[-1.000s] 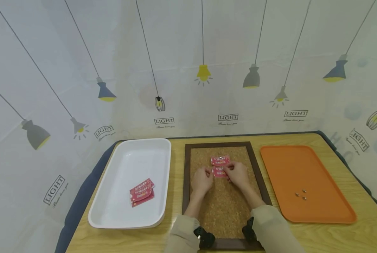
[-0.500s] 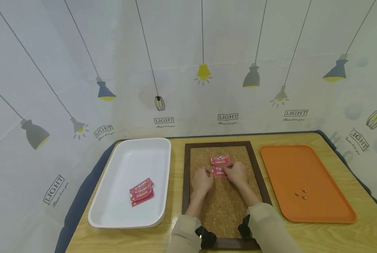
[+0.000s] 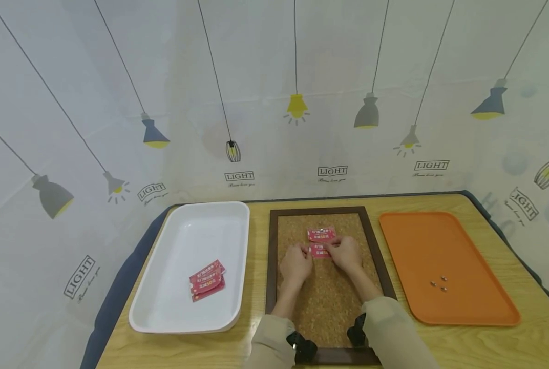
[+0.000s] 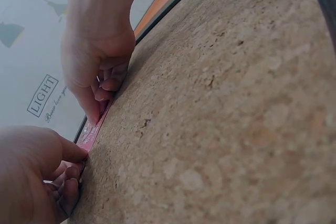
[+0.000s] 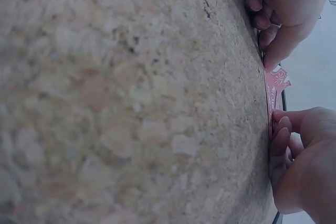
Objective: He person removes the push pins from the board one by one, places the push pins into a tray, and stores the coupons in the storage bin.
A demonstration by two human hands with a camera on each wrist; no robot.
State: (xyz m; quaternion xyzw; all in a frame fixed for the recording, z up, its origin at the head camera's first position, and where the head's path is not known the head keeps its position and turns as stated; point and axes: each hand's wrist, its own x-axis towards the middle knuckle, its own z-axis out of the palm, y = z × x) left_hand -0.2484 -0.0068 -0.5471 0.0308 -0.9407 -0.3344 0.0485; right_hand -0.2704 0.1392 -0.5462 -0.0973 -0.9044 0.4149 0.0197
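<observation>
A framed cork board (image 3: pixel 325 307) lies at the middle of the table. On its upper part is a red paper coupon (image 3: pixel 317 251), below another red coupon (image 3: pixel 321 235) that has a small shiny spot at its top edge. My left hand (image 3: pixel 296 265) pinches the lower coupon's left edge, fingers curled against the cork. At that coupon's right side, the thumb and index finger of my right hand (image 3: pixel 347 254) hold it and cover its right end. Both wrist views show the coupon (image 4: pixel 89 139) low along the cork, between the two hands; whether a pin is under the right fingertips is hidden.
To the left stands a white tray (image 3: pixel 164 287) with several overlapping red coupons (image 3: pixel 207 281) in it. An orange tray (image 3: pixel 436 241) on the right bears several small metal pins (image 3: pixel 443 289). A patterned wall covering rises behind the wooden table (image 3: pixel 482 348).
My right fingers have shifted slightly left over the lower coupon, covering more of it. My left hand has barely moved, and the trays and the upper coupon are as before.
</observation>
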